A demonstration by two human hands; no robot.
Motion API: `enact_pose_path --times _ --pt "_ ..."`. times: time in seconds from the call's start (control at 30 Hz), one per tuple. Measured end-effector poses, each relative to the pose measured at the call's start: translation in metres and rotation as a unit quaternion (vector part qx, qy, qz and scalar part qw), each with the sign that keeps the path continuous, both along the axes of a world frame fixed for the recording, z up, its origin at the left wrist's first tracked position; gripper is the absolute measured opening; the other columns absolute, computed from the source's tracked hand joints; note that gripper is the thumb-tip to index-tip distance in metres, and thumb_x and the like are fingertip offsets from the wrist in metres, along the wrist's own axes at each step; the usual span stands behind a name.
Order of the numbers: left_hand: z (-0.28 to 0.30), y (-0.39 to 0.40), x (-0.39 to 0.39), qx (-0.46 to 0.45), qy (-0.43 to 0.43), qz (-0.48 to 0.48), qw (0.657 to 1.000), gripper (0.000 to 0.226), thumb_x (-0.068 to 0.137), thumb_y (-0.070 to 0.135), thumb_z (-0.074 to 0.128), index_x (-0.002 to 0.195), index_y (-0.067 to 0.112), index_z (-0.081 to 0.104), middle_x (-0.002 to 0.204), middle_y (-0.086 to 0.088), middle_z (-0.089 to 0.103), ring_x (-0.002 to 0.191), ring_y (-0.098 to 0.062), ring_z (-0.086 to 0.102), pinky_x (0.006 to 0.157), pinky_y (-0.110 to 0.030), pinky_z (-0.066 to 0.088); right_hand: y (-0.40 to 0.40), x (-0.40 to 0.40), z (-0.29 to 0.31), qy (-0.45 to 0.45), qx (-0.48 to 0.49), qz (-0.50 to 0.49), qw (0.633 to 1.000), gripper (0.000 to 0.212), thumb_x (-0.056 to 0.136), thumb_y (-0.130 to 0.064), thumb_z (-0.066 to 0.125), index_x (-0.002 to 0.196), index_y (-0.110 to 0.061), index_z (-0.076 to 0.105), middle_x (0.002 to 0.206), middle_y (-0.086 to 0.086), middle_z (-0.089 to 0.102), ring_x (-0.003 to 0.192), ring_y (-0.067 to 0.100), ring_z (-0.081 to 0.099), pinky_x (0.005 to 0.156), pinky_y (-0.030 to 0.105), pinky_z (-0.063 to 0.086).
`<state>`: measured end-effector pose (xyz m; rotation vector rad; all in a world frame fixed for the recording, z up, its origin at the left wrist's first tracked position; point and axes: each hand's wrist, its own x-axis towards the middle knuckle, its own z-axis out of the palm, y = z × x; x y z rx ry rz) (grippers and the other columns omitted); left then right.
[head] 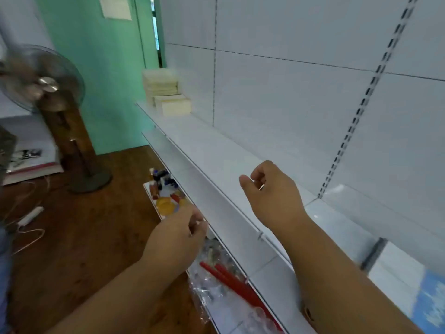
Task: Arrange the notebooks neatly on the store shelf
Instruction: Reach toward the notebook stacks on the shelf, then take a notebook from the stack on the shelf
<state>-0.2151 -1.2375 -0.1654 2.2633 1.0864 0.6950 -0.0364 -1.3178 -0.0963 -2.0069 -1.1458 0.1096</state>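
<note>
A white store shelf (216,150) runs from the far left to the near right. Two stacks of cream notebooks (166,92) stand at its far end, the taller one behind the lower one. At the near right lies a notebook with a blue and white cover (431,302). My right hand (272,191) hovers above the middle of the shelf, fingers loosely curled, holding nothing. My left hand (178,235) hangs lower, in front of the shelf's front edge, fingers loosely curled and empty.
A lower shelf holds small colourful items (166,189), clear plastic bags and red sticks (231,278). A standing fan (43,78) is at the left on the wooden floor, with a power strip and cables (31,215). Green wall behind.
</note>
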Motion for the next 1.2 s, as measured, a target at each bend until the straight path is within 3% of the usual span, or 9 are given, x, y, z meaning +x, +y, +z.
enact_pose_path --times 0.13,0.3,0.5,0.7,0.87,1.03,1.2 --pt "0.004 0.074 -0.034 0.006 -0.003 0.038 0.999 0.01 0.097 0.036 0.054 0.088 0.032 0.052 0.075 0.011 0.061 0.067 -0.006 0.058 0.061 -0.034 0.052 0.088 -0.022 0.008 -0.005 -0.001 0.04 0.999 0.024 0.097 -0.043 0.058 0.097 -0.019 0.053 0.079 -0.009 0.058 0.071 0.003 0.054 0.06 0.016 0.04" --pt "-0.004 0.17 -0.021 0.002 -0.03 0.058 0.998 0.012 0.098 0.033 0.053 0.087 0.029 0.052 0.068 0.003 0.058 0.061 -0.012 0.055 0.055 -0.036 0.048 0.194 -0.009 0.007 -0.033 -0.005 0.06 0.998 0.026 0.097 -0.045 0.057 0.094 -0.019 0.055 0.082 -0.008 0.06 0.073 0.004 0.054 0.059 0.014 0.037" --pt "0.006 0.294 -0.013 -0.016 -0.025 0.086 0.996 0.012 0.099 0.034 0.052 0.088 0.03 0.053 0.07 0.002 0.057 0.062 -0.017 0.056 0.054 -0.035 0.046 0.344 0.007 0.011 -0.015 -0.013 0.107 0.994 0.026 0.098 -0.045 0.056 0.089 -0.02 0.055 0.082 -0.004 0.061 0.073 0.008 0.056 0.059 0.019 0.04" --pt "0.003 0.436 -0.043 -0.018 -0.027 0.135 0.99 0.012 0.098 0.033 0.053 0.086 0.031 0.053 0.07 0.003 0.057 0.061 -0.015 0.056 0.056 -0.044 0.05 0.514 -0.014 0.012 -0.013 -0.005 0.142 0.99 0.028 0.098 -0.043 0.055 0.081 -0.022 0.052 0.074 -0.004 0.058 0.066 0.007 0.053 0.057 0.019 0.034" --pt "-0.007 0.579 -0.054 -0.017 -0.036 0.127 0.991 0.009 0.099 0.033 0.052 0.09 0.034 0.053 0.072 0.005 0.059 0.064 -0.013 0.058 0.057 -0.039 0.053 0.651 -0.021 0.0 0.015 0.009 0.103 0.995 0.029 0.099 -0.044 0.054 0.081 -0.022 0.053 0.076 0.0 0.063 0.072 0.015 0.063 0.058 0.023 0.038" --pt "0.001 0.703 -0.025 -0.028 -0.01 0.069 0.997 0.01 0.099 0.035 0.05 0.09 0.032 0.053 0.073 0.007 0.059 0.065 -0.009 0.058 0.052 -0.017 0.046 0.739 0.007 0.003 0.03 0.004 0.023 0.999 0.032 0.096 -0.047 0.055 0.078 -0.021 0.054 0.07 -0.003 0.063 0.07 0.015 0.064 0.057 0.027 0.039" --pt "-0.001 0.81 0.034 -0.016 -0.013 -0.017 1.0 0.014 0.099 0.035 0.049 0.088 0.03 0.054 0.07 0.006 0.059 0.062 -0.01 0.056 0.053 -0.023 0.046 0.796 0.064 -0.008 0.061 -0.003 -0.073 0.995 0.033 0.096 -0.047 0.056 0.078 -0.02 0.054 0.07 -0.003 0.061 0.071 0.017 0.066 0.058 0.029 0.041"
